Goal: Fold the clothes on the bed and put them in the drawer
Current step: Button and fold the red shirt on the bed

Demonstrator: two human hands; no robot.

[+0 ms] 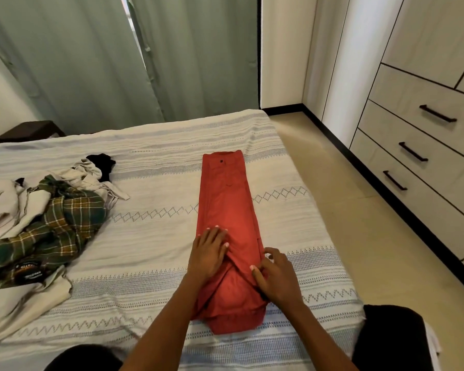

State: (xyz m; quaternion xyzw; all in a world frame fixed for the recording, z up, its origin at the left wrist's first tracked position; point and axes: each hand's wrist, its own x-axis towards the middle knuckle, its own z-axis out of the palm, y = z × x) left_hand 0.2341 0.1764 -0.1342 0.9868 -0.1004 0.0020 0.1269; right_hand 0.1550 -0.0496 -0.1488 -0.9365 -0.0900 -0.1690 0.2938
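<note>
Two bare forearms are reaching up from the bottom edge toward the red trousers (227,236), which are lying as a long narrow strip on the bed (156,263), toward its right side, with the buttoned waistband at the far end and the near end bunched between the hands. Further left, a loose heap is sprawling over the striped bedspread: a green plaid garment (56,226) is lying across the cream clothes (8,210), and a small black garment (102,163) is poking out at the heap's far edge. None of this pile is folded.

Moving right, the left hand (208,253) is resting palm down on the left half of the trousers, its fingers straight and close together, pressing the cloth flat, with the fingertips pointing away from the person. Just beside it, the right hand (275,277) is sitting at the trousers' right edge with its fingers curled; the thumb and forefinger are pinching a ridge of red fabric that is rising between the two hands, while the other fingers are arching loosely over the edge of the cloth.

Right of the bed, across a strip of beige floor, three drawers (423,145) with dark bar handles are stacked in a pale wardrobe (439,36). All three are standing closed, so their contents cannot be told. Green curtains (91,62) are hanging behind the bed, and a dark bedside table (28,131) is showing at the far left.
</note>
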